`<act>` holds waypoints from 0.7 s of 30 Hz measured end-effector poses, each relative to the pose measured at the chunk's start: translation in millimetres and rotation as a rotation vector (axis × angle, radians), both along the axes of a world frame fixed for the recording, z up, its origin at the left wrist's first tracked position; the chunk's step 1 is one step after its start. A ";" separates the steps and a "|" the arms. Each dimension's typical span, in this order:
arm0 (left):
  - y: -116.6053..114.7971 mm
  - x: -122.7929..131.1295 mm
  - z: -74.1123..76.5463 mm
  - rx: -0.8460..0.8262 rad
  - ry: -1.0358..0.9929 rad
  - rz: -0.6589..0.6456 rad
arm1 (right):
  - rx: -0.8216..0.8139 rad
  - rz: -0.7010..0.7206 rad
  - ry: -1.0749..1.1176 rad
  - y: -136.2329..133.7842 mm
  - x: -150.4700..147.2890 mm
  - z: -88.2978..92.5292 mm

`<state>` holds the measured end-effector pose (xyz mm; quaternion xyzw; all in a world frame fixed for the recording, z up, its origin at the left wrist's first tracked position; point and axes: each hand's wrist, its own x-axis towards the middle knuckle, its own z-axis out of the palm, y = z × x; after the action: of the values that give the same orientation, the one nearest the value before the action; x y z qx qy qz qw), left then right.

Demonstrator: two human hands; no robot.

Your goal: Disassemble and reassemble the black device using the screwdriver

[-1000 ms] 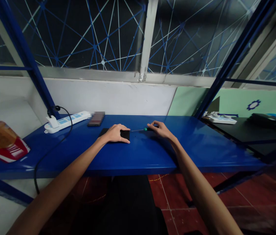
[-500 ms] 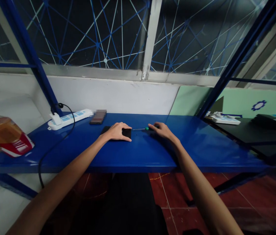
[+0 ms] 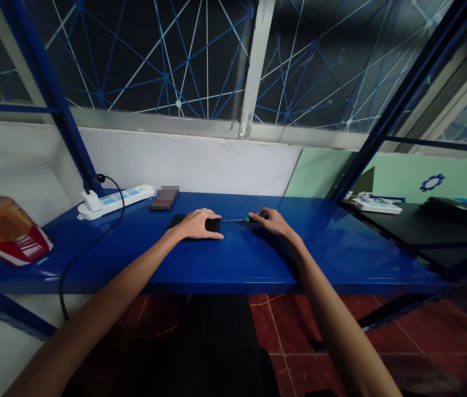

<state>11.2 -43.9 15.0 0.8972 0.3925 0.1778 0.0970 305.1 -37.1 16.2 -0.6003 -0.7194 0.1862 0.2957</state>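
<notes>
A flat black box-like object (image 3: 213, 225) lies on the blue table, its middle covered by my left hand (image 3: 196, 224). The thumb and fingers of that hand grip it from the near and far sides. My right hand (image 3: 272, 220) is closed around a screwdriver (image 3: 246, 219) with a green and dark handle. The screwdriver lies nearly level, its thin metal shaft pointing left. Its tip reaches the right end of the black object; whether it touches or enters it is too small to tell.
On the left stand a bottle of amber drink (image 3: 5, 220) and a white power strip (image 3: 115, 201) with a black cable (image 3: 92, 242) hanging over the edge of the blue table (image 3: 225, 264). A phone (image 3: 164, 198) lies behind my left hand. Another power strip (image 3: 377, 205) sits at the right.
The view has shifted very slightly. Both hands keep their grips, and the screwdriver stays lined up with the black object's right end.
</notes>
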 end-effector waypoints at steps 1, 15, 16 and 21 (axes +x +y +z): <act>0.0 0.0 -0.1 0.005 0.001 0.002 | -0.003 0.008 0.036 0.2 0.8 0.0; 2.5 -1.9 -3.2 0.006 -0.028 -0.021 | 0.061 0.017 0.046 -5.2 -0.7 3.1; 1.5 -1.5 -2.2 0.001 -0.026 -0.019 | 0.058 0.021 0.085 -4.7 0.0 3.3; -1.9 0.5 1.5 -0.008 -0.009 -0.002 | 0.097 0.022 0.053 -0.9 0.3 3.1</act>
<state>11.6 -45.8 16.5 0.8964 0.3918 0.1802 0.1028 305.4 -38.0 19.3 -0.5720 -0.7262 0.1700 0.3413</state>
